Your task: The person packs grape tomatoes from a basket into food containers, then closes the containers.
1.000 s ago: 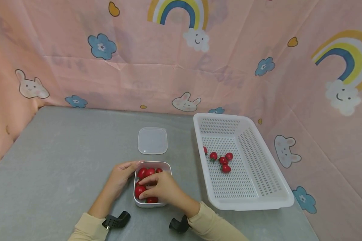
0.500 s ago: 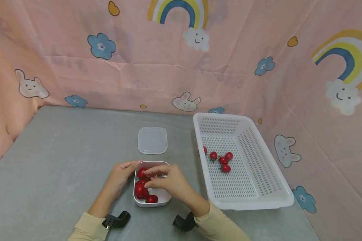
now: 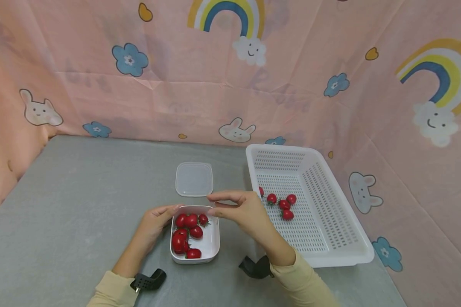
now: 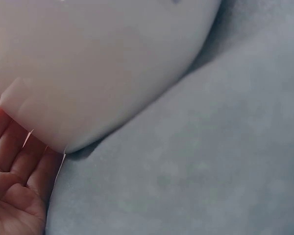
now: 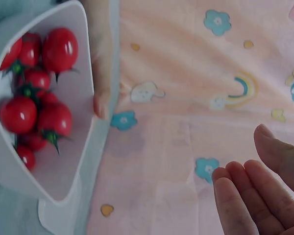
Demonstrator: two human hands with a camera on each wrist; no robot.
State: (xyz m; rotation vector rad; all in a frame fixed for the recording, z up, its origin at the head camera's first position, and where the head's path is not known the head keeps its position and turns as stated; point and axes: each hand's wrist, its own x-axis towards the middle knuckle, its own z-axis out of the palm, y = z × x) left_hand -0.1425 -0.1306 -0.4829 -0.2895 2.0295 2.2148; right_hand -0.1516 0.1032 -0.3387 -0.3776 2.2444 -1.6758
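Observation:
My left hand lies against the far left corner of a small white box, fingertips at its rim; in the left wrist view its extended fingers touch the box wall. Several red cherry tomatoes with green stems lie in the box, most of them along its left and far sides. Beyond the box's far right corner, my right hand hovers with thumb and fingers apart, and nothing shows between them. In the right wrist view, the right fingers are bare and the tomato-filled box stands to the left.
A clear square lid lies flat behind the box. To the right stands a white slotted basket with several more cherry tomatoes toward its left side. A pink printed cloth hangs behind the grey table.
My right hand has let go of a tomato in the box, then lifted out and moved right toward the basket. The left hand has stayed at the box's corner.

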